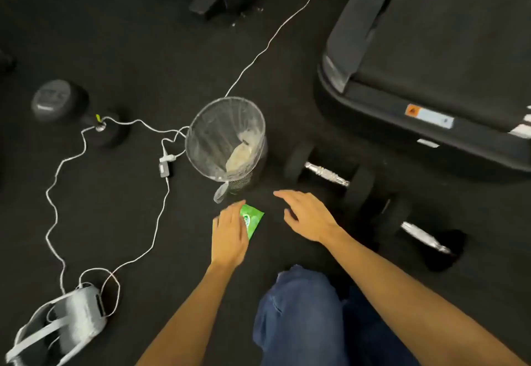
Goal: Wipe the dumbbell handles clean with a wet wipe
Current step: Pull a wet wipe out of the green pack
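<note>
A green wet-wipe pack [253, 220] lies on the black floor just below the bin. My left hand [229, 233] lies over its left part with fingers straight; whether it grips the pack is hidden. My right hand [307, 214] hovers to the right of the pack, fingers spread and relaxed, holding nothing. Two black dumbbells lie further right, each with a silver handle: the nearer-to-bin dumbbell [327, 174] and a second dumbbell [423, 237] closer to my right forearm.
A wire-mesh bin [230, 124] lined with clear plastic holds crumpled paper. A white cable [156, 222] loops across the floor to a grey strapped device [71, 316]. A treadmill base [431, 78] fills the upper right. A kettlebell [57, 101] sits far left. My knee in jeans [301, 314] is below.
</note>
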